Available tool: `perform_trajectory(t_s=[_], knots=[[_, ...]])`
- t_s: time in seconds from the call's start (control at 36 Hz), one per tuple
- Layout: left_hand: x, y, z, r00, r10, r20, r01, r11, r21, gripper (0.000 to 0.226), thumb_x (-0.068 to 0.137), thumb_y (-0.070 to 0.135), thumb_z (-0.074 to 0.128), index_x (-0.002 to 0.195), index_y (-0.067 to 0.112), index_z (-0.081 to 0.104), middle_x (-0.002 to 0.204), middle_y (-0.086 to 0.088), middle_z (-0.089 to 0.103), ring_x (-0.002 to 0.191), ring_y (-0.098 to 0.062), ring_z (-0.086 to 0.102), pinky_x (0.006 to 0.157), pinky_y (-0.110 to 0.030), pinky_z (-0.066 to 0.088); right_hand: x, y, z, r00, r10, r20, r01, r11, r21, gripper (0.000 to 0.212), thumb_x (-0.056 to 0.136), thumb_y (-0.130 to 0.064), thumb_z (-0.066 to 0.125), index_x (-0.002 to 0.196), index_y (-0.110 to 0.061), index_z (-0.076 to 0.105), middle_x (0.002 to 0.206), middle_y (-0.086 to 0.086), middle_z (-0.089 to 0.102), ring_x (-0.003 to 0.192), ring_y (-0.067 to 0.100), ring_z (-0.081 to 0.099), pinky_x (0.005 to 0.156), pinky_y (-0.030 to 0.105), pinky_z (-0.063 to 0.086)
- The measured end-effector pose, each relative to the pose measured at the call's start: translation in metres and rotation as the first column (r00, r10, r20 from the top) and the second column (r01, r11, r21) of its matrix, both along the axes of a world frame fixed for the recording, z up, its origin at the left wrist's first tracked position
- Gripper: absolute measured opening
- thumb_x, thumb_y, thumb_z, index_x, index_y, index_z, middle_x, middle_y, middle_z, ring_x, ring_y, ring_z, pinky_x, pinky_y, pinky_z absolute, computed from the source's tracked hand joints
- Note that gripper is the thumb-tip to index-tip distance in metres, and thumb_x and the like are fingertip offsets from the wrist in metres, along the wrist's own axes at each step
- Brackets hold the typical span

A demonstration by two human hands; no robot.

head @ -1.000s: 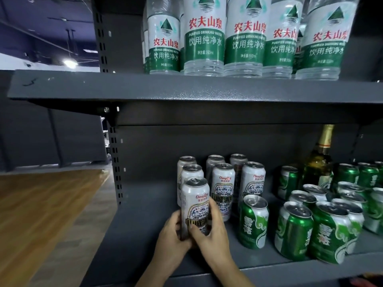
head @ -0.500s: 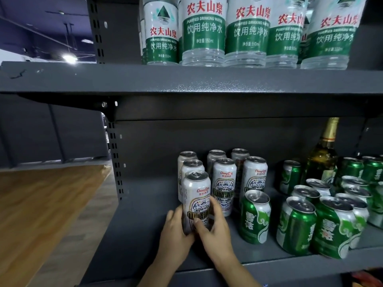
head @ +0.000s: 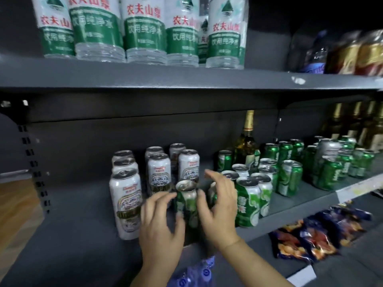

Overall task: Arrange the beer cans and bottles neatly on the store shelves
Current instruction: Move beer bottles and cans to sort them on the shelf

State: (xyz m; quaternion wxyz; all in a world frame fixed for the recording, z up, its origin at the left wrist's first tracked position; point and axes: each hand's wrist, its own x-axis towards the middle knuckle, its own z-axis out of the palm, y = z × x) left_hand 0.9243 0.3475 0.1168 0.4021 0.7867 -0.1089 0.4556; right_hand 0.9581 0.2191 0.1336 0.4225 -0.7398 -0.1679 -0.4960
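Between the fingers (head: 165, 198) stands a green can (head: 187, 206) with white swirls. Left of them, white cans (head: 126, 201) carry blue-and-gold ornamental bands. Above, water bottles (head: 143, 30) wear green-white labels with red characters.

Glossy metal green can (head: 186, 206); matt grey metal shelf (head: 68, 241); clear plastic water bottles (head: 143, 30).

Shop, stocked shelves (head: 186, 79), beer cans (head: 247, 201)
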Motion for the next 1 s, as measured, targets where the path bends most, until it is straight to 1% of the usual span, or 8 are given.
perform_trajectory(t_s=[0.17, 0.36, 0.5, 0.61, 0.69, 0.81, 0.89, 1.0], knots=[[0.008, -0.084, 0.019, 0.996, -0.083, -0.037, 0.086, 0.99, 0.114, 0.036, 0.073, 0.027, 0.049, 0.108, 0.025, 0.061, 0.113, 0.015, 0.05, 0.109, -0.008, 0.046, 0.094, -0.02, 0.034, 0.003, -0.109, 0.003, 0.981, -0.171, -0.093, 0.157, 0.978, -0.141, 0.039, 0.084, -0.036, 0.047, 0.122, -0.027, 0.053, 0.116, -0.012, 0.055, 0.109, 0.014, 0.049, 0.091, 0.03, 0.032], [0.049, -0.164, 0.075, 0.946, -0.13, -0.297, 0.179, 0.973, 0.145, 0.035, 0.085, 0.02, 0.066, 0.117, 0.028, 0.056, 0.115, 0.011, 0.047, 0.115, -0.013, 0.045, 0.093, -0.028, 0.038, 0.013, -0.212, 0.017, 0.945, -0.291, -0.147, 0.243, 0.929, -0.278, 0.04, 0.09, -0.044, 0.04, 0.123, -0.026, 0.052, 0.113, -0.008, 0.058, 0.11, 0.015, 0.047, 0.089, 0.025, 0.023], [0.102, -0.189, 0.098, 0.878, -0.099, -0.468, 0.136, 0.99, 0.046, 0.054, 0.081, 0.023, 0.073, 0.129, 0.022, 0.049, 0.127, -0.003, 0.048, 0.121, -0.021, 0.046, 0.101, -0.036, 0.041, 0.027, -0.25, 0.04, 0.933, -0.317, -0.171, 0.252, 0.913, -0.321, 0.047, 0.09, -0.047, 0.035, 0.125, -0.022, 0.055, 0.111, -0.007, 0.062, 0.108, 0.018, 0.051, 0.087, 0.026, 0.024], [0.143, -0.199, 0.105, 0.809, -0.124, -0.575, 0.107, 0.992, -0.064, 0.073, 0.078, 0.027, 0.077, 0.14, 0.02, 0.038, 0.139, -0.007, 0.042, 0.126, -0.024, 0.044, 0.104, -0.037, 0.04, 0.055, -0.263, 0.05, 0.899, -0.296, -0.323, 0.183, 0.924, -0.336, 0.036, 0.096, -0.038, 0.049, 0.129, -0.024, 0.049, 0.116, -0.008, 0.06, 0.113, 0.017, 0.049, 0.092, 0.032, 0.031], [0.172, -0.206, 0.107, 0.772, -0.089, -0.629, 0.086, 0.996, -0.036, 0.083, 0.077, 0.03, 0.078, 0.145, 0.016, 0.031, 0.144, -0.01, 0.039, 0.127, -0.025, 0.044, 0.102, -0.034, 0.041, 0.083, -0.264, 0.056, 0.857, -0.258, -0.446, 0.097, 0.931, -0.352, 0.041, 0.094, -0.038, 0.055, 0.132, -0.024, 0.047, 0.119, -0.005, 0.061, 0.116, 0.019, 0.05, 0.094, 0.035, 0.039], [0.208, -0.213, 0.105, 0.7, -0.088, -0.709, 0.117, 0.993, -0.008, 0.093, 0.072, 0.028, 0.083, 0.146, 0.01, 0.03, 0.145, -0.01, 0.041, 0.127, -0.026, 0.047, 0.104, -0.036, 0.042, 0.122, -0.254, 0.067, 0.761, -0.049, -0.647, -0.09, 0.98, -0.18, 0.051, 0.091, -0.036, 0.061, 0.137, -0.021, 0.044, 0.13, 0.0, 0.058, 0.122, 0.021, 0.051, 0.097, 0.033, 0.042], [0.225, -0.213, 0.104, 0.64, -0.098, -0.762, 0.198, 0.979, 0.041, 0.069, 0.069, 0.02, 0.084, 0.128, 0.013, 0.05, 0.124, -0.005, 0.059, 0.112, -0.021, 0.057, 0.098, -0.033, 0.047, 0.153, -0.245, 0.08, 0.718, 0.114, -0.687, -0.145, 0.989, 0.012, 0.056, 0.092, -0.038, 0.061, 0.14, -0.015, 0.044, 0.131, 0.003, 0.057, 0.119, 0.021, 0.054, 0.098, 0.032, 0.042], [0.24, -0.214, 0.103, 0.634, -0.12, -0.764, 0.264, 0.962, 0.067, 0.055, 0.072, 0.02, 0.083, 0.12, 0.023, 0.057, 0.117, 0.002, 0.06, 0.108, -0.016, 0.057, 0.094, -0.029, 0.048, 0.194, -0.232, 0.091, 0.654, 0.2, -0.73, -0.196, 0.976, 0.092, 0.066, 0.088, -0.043, 0.065, 0.14, -0.01, 0.044, 0.137, 0.004, 0.053, 0.126, 0.024, 0.051, 0.105, 0.035, 0.041]])
